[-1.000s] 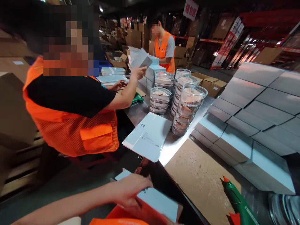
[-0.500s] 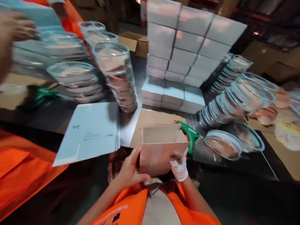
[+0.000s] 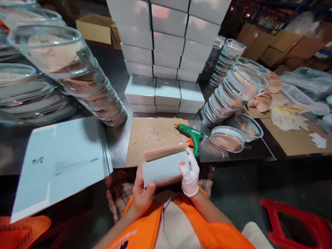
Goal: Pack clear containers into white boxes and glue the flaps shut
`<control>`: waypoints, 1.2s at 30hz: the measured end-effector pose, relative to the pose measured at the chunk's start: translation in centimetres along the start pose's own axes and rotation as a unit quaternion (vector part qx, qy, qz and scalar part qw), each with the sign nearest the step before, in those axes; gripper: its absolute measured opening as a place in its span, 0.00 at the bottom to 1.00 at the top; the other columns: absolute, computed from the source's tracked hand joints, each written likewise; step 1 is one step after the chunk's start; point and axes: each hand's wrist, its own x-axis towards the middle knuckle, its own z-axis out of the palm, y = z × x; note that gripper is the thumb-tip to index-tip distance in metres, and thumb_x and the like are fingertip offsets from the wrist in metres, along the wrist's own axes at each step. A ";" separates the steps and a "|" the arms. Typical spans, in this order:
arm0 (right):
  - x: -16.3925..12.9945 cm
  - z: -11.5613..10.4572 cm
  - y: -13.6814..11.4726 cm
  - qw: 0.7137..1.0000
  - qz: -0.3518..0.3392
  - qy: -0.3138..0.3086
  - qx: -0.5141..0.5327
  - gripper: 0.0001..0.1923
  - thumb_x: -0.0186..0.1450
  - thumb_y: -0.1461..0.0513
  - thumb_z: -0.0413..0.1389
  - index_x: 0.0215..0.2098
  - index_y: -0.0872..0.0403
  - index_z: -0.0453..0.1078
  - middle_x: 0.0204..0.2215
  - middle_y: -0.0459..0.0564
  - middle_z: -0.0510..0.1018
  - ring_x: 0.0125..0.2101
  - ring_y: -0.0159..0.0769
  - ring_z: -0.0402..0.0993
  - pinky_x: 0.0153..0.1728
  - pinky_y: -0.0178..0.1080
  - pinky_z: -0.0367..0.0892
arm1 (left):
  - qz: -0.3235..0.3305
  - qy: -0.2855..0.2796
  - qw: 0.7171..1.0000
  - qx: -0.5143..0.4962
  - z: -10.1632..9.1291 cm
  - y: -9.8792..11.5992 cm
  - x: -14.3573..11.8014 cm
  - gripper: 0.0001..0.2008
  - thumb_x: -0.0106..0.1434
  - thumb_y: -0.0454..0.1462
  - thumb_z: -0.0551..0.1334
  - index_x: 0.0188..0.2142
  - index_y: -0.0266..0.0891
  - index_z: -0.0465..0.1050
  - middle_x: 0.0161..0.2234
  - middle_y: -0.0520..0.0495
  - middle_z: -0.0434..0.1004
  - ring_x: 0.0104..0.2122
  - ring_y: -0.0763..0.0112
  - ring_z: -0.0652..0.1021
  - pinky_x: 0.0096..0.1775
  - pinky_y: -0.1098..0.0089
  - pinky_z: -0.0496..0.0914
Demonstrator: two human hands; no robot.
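Observation:
Both my hands hold a small pale blue carton [image 3: 163, 167] close to my chest, at the table's near edge. My bare left hand [image 3: 142, 192] grips its left end from below. My right hand [image 3: 190, 174], in a white glove, holds its right end. The carton is folded partly flat, with its brown inner flap showing along the top. Just beyond it lie a brown cardboard sheet [image 3: 150, 136] and a green glue gun [image 3: 190, 133].
A stack of flat pale blue carton blanks [image 3: 59, 166] lies at the left. Stacks of glass bowls [image 3: 75, 76] [image 3: 230, 93] flank a wall of white boxes [image 3: 166, 52]. A single glass bowl [image 3: 227, 141] lies near the glue gun. A red stool [image 3: 298, 221] stands at the lower right.
My view swung from the co-workers on the left to the table ahead. My left hand left the blanks, and both hands now hold the carton, which has gone from open to flatter.

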 end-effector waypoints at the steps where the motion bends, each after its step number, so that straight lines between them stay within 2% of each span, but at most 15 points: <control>1: -0.1 0.6 -0.3 0.999 0.017 0.031 0.028 0.16 0.67 0.49 0.63 0.46 0.49 0.73 0.59 0.56 0.78 0.58 0.48 0.76 0.63 0.52 0.67 | 0.019 -0.011 1.000 0.009 -0.1 0.5 0.3 0.25 0.67 0.56 0.65 0.55 0.42 0.75 0.54 0.37 0.78 0.57 0.50 0.79 0.56 0.52 0.76; 4: -0.1 1.1 -0.8 0.990 0.047 0.075 0.109 0.26 0.62 0.61 0.64 0.56 0.45 0.64 0.64 0.54 0.74 0.58 0.41 0.76 0.61 0.48 0.70 | 0.094 -0.089 0.990 0.056 -1.4 2.0 1.6 0.22 0.65 0.47 0.71 0.55 0.46 0.76 0.61 0.37 0.74 0.58 0.51 0.79 0.54 0.56 0.77; 6: 0.6 -0.1 -0.7 0.990 0.082 0.032 0.108 0.29 0.62 0.60 0.64 0.60 0.45 0.61 0.64 0.56 0.75 0.53 0.39 0.79 0.53 0.44 0.75 | 0.131 -0.132 0.979 0.085 -3.0 2.4 2.4 0.16 0.65 0.42 0.72 0.52 0.47 0.78 0.60 0.40 0.75 0.55 0.57 0.81 0.50 0.62 0.79; 7: 1.2 -1.3 -0.7 0.992 0.099 -0.003 0.075 0.28 0.64 0.57 0.63 0.60 0.46 0.63 0.63 0.57 0.76 0.50 0.40 0.80 0.50 0.44 0.76 | 0.138 -0.129 0.977 0.098 -3.9 2.4 2.8 0.14 0.65 0.40 0.71 0.50 0.46 0.78 0.58 0.42 0.76 0.53 0.60 0.82 0.48 0.65 0.79; 9: 3.1 -4.0 -0.6 0.992 0.106 -0.030 -0.063 0.22 0.67 0.52 0.60 0.57 0.49 0.69 0.57 0.58 0.80 0.48 0.42 0.81 0.50 0.45 0.75 | 0.136 -0.073 0.981 0.118 -5.8 2.0 3.2 0.11 0.65 0.38 0.71 0.47 0.45 0.79 0.53 0.45 0.78 0.52 0.63 0.82 0.49 0.69 0.78; 10: 4.4 -5.3 -0.5 0.982 0.105 -0.024 -0.156 0.20 0.68 0.50 0.58 0.53 0.51 0.72 0.54 0.58 0.81 0.48 0.44 0.81 0.52 0.47 0.74 | 0.132 -0.034 0.983 0.123 -6.5 1.7 3.3 0.11 0.64 0.37 0.71 0.46 0.45 0.79 0.52 0.46 0.78 0.54 0.64 0.81 0.51 0.69 0.77; 12: 7.1 -7.3 -0.4 0.936 0.142 -0.010 -0.321 0.19 0.66 0.48 0.60 0.46 0.52 0.76 0.49 0.58 0.82 0.50 0.49 0.79 0.56 0.50 0.70 | 0.134 0.016 0.983 0.128 -7.4 1.0 3.3 0.11 0.63 0.37 0.72 0.46 0.44 0.80 0.52 0.47 0.79 0.56 0.64 0.79 0.56 0.69 0.74; 15: 10.4 -8.0 0.0 0.882 0.247 -0.051 -0.398 0.16 0.53 0.52 0.69 0.33 0.52 0.75 0.35 0.56 0.83 0.43 0.53 0.80 0.50 0.48 0.70 | 0.142 0.006 0.982 0.121 -7.2 0.2 3.2 0.11 0.63 0.38 0.72 0.45 0.44 0.80 0.55 0.46 0.77 0.57 0.64 0.78 0.58 0.67 0.72; 18: 12.0 -7.2 0.7 0.891 0.277 -0.070 -0.352 0.11 0.47 0.59 0.68 0.23 0.51 0.70 0.21 0.47 0.76 0.31 0.46 0.78 0.38 0.42 0.69 | 0.122 0.016 0.987 0.103 -5.9 -0.2 3.5 0.10 0.65 0.40 0.70 0.45 0.45 0.78 0.53 0.47 0.76 0.57 0.62 0.77 0.59 0.64 0.71; 21: 12.1 -6.7 1.2 0.912 0.292 -0.070 -0.279 0.09 0.52 0.56 0.60 0.22 0.51 0.67 0.18 0.45 0.74 0.24 0.39 0.74 0.30 0.38 0.68 | 0.097 0.044 0.991 0.077 -5.0 -0.3 3.9 0.10 0.66 0.43 0.69 0.45 0.45 0.76 0.50 0.47 0.77 0.55 0.62 0.77 0.58 0.62 0.71; 23: 11.5 -6.6 1.1 0.925 0.287 -0.060 -0.241 0.09 0.54 0.54 0.56 0.25 0.52 0.68 0.20 0.48 0.77 0.24 0.38 0.74 0.29 0.38 0.69 | 0.089 0.048 0.992 0.074 -4.8 -0.3 4.0 0.10 0.66 0.44 0.69 0.45 0.45 0.76 0.48 0.48 0.77 0.55 0.61 0.77 0.58 0.61 0.70; 26: 10.1 -6.4 0.3 0.938 0.246 -0.011 -0.242 0.17 0.51 0.53 0.59 0.36 0.53 0.71 0.27 0.50 0.82 0.29 0.42 0.78 0.33 0.41 0.73 | 0.075 0.040 0.992 0.098 -5.2 -0.2 3.8 0.11 0.65 0.44 0.69 0.45 0.46 0.77 0.48 0.47 0.77 0.56 0.60 0.77 0.58 0.61 0.70; 30: 9.5 -6.0 -0.9 0.942 0.103 0.060 -0.314 0.29 0.49 0.52 0.63 0.48 0.52 0.72 0.38 0.53 0.84 0.38 0.47 0.79 0.44 0.46 0.74 | 0.070 0.055 0.990 0.107 -6.0 0.1 3.4 0.11 0.64 0.41 0.71 0.46 0.47 0.78 0.49 0.48 0.77 0.55 0.62 0.77 0.63 0.61 0.67; 32: 10.2 -6.0 -1.3 0.935 0.079 0.046 -0.343 0.27 0.50 0.52 0.62 0.47 0.52 0.73 0.36 0.52 0.84 0.37 0.47 0.79 0.43 0.47 0.74 | 0.067 0.057 0.991 0.101 -6.0 0.2 3.3 0.12 0.63 0.41 0.71 0.47 0.48 0.78 0.49 0.48 0.77 0.56 0.62 0.76 0.65 0.61 0.64; 36: 11.9 -7.0 -2.0 0.912 0.107 -0.021 -0.394 0.24 0.51 0.54 0.59 0.45 0.52 0.73 0.31 0.49 0.82 0.33 0.46 0.78 0.40 0.46 0.74 | 0.050 0.069 0.991 0.099 -5.5 0.4 3.3 0.12 0.63 0.42 0.71 0.45 0.47 0.78 0.50 0.48 0.77 0.59 0.60 0.75 0.65 0.60 0.64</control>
